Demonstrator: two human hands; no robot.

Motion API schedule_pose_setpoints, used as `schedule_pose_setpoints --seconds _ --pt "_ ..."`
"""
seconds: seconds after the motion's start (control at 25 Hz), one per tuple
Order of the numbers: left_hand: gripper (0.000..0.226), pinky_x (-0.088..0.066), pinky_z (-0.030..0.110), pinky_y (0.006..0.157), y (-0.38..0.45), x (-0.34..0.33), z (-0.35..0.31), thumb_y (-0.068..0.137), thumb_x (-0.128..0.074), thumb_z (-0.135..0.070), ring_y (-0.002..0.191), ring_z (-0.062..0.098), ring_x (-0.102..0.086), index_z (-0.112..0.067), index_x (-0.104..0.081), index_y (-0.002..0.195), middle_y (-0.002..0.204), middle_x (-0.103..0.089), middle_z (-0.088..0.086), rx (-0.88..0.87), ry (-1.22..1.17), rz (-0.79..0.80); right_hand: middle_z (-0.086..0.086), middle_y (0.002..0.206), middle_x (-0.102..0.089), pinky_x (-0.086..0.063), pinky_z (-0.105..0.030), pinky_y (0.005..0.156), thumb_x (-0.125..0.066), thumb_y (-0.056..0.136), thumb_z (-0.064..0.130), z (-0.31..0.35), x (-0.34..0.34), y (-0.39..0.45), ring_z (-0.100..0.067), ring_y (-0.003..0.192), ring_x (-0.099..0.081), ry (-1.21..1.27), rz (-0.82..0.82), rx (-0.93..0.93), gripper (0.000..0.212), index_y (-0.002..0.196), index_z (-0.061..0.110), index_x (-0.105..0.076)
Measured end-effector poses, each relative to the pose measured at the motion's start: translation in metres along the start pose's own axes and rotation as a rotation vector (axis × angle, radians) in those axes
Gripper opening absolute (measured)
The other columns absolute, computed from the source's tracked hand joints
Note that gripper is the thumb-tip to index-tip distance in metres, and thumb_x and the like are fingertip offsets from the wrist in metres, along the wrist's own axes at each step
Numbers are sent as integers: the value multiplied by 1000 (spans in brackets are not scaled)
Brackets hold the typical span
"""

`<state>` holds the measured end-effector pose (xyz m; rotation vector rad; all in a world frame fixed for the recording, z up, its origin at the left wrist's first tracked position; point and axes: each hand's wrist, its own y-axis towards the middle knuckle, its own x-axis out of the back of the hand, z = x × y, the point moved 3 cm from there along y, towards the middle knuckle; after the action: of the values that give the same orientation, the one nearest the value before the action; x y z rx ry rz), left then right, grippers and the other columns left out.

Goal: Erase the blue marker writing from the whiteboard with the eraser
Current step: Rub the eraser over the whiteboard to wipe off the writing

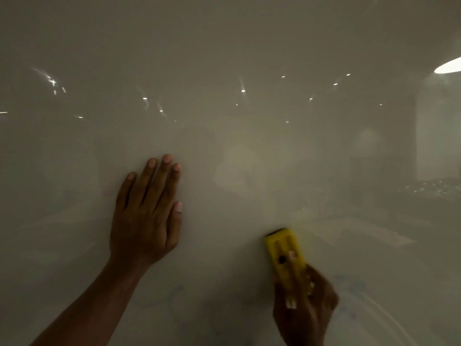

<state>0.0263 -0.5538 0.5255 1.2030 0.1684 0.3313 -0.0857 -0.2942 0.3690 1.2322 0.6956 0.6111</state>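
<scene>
A glossy whiteboard (224, 71) fills the whole view. My left hand (147, 216) lies flat against it at the centre left, fingers straight and close together, holding nothing. My right hand (306, 310) at the lower right grips a yellow eraser (284, 253), which points up and slightly left with its dark pad edge against the board. Very faint blue marker traces (174, 293) show low on the board below my left hand, and more faint blue traces (354, 285) sit to the right of the eraser. The eraser's lower end is hidden inside my fingers.
The board mirrors small ceiling lights (243, 90) and one bright oval lamp (447, 67) at the right edge. A dim reflection of a room shows on the right side. No board edge or tray is in view.
</scene>
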Motion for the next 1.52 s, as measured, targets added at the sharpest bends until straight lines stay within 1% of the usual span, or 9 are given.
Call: schedule_pose_setpoints --seconds 0.08,0.24,0.44,0.6,0.8,1.0,1.16,1.36,1.52 --pt "64 -25 52 130 0 -1 0 109 -36 -32 164 29 -29 -12 -32 170 178 -30 8 4 -9 10 -11 125 -60 -45 -44 82 -61 95 33 -13 -3 8 -36 97 -60 -165 70 52 56 150 28 -54" --pt "64 -23 52 131 0 -2 3 109 -36 -33 165 28 -28 -12 -33 170 178 -29 8 -6 17 12 -26 111 -62 -46 -50 84 -59 92 40 -19 -12 119 -46 95 -62 -77 -168 -455 58 146 19 -63" --pt "64 -25 50 130 2 4 9 109 -38 -35 163 28 -31 -10 -36 168 178 -30 8 -51 -4 78 -20 115 -69 -40 -42 78 -71 89 22 62 -37 134 -39 88 -63 -80 74 357 55 144 24 -65" --pt "65 -29 49 128 -35 21 53 109 -37 -36 162 27 -33 -9 -33 169 179 -28 6 -49 31 129 -16 116 -57 -35 -42 78 -67 92 26 50 -38 137 -36 94 -55 -25 -52 -30 52 144 21 -63" --pt "64 -27 48 129 -76 44 100 109 -38 -32 157 33 -40 -5 -38 166 176 -32 10 -18 96 177 -16 123 -59 -40 -44 84 -34 107 14 145 -51 0 -36 101 -57 128 256 727 43 142 25 -55" --pt "62 -26 50 129 -110 58 136 111 -35 -33 159 33 -36 -6 -38 167 176 -32 12 87 110 229 -14 120 -59 -36 -42 80 -64 91 18 159 -65 26 -34 89 -53 138 176 128 55 145 30 -63" --pt "62 -24 49 130 -128 70 158 110 -37 -31 160 32 -33 -12 -32 169 178 -25 9 65 130 264 -20 123 -58 -40 -45 86 -49 92 9 223 -68 -30 -35 100 -57 205 311 714 55 139 27 -69" --pt "62 -12 39 134 -145 71 181 114 -25 -37 168 17 -9 -19 -18 173 182 -7 -2 80 125 236 -15 119 -61 -38 -43 79 -75 84 15 233 -89 14 -33 87 -52 208 178 310 64 145 30 -63" --pt "64 -13 38 135 -148 66 187 113 -25 -37 168 16 -13 -13 -22 171 178 -21 6 68 111 173 -20 119 -58 -43 -45 83 -59 104 15 270 -85 -52 -34 95 -58 351 246 835 36 139 19 -66"
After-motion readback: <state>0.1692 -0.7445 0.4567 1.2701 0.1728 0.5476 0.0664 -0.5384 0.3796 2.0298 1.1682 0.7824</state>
